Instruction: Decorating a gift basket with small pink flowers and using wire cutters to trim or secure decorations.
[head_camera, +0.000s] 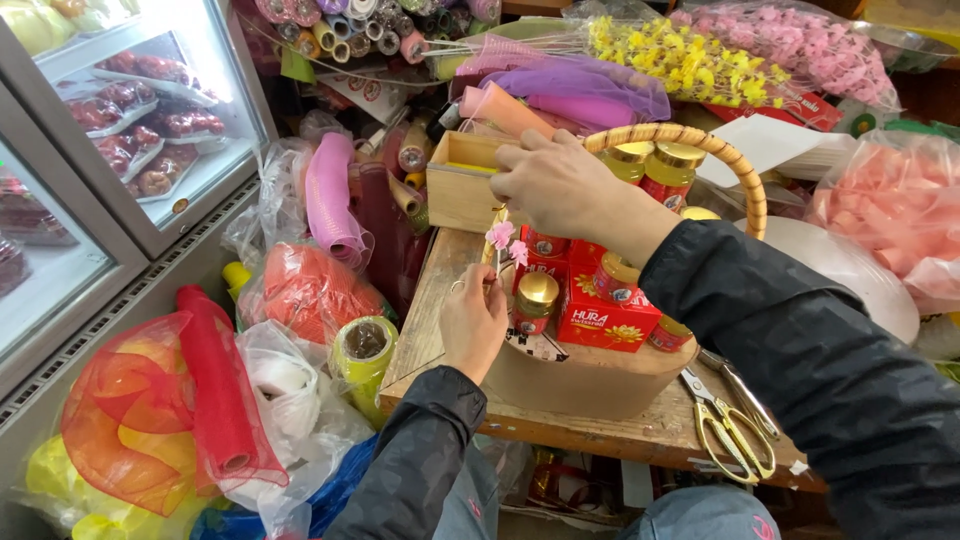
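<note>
Pink flower (500, 236) sits at the lower end of the basket handle (700, 143), where the handle meets the basket (590, 382) on its left side.

Head view: the left hand (472, 322) is raised beside the basket's left wall, fingers pinched together just under the flower, apparently gripping its stem or a thin wire; the exact contact is too small to make out. The right hand (560, 187) reaches across from the right, fingers curled down over the left end of the handle, grasping it just above the flower. Both arms wear dark sleeves.

The basket is oval with a plain tan wall and stands on a wooden table (430, 300). Inside it are small jars (536, 300) with gold lids and red boxes (606, 318), packed close together. Yellow-handled scissors (728, 420) lie on the table just right of the basket, touching neither hand. A small wooden box (460, 180) stands behind the basket, near the right hand.

Left of the table, rolls of red and pink mesh (215, 390) and a roll of green tape (365, 345) lie in a heap. Yellow flowers (680, 60) and more pink ones lie wrapped at the back. A glass-door cooler (120, 130) stands at the left.
</note>
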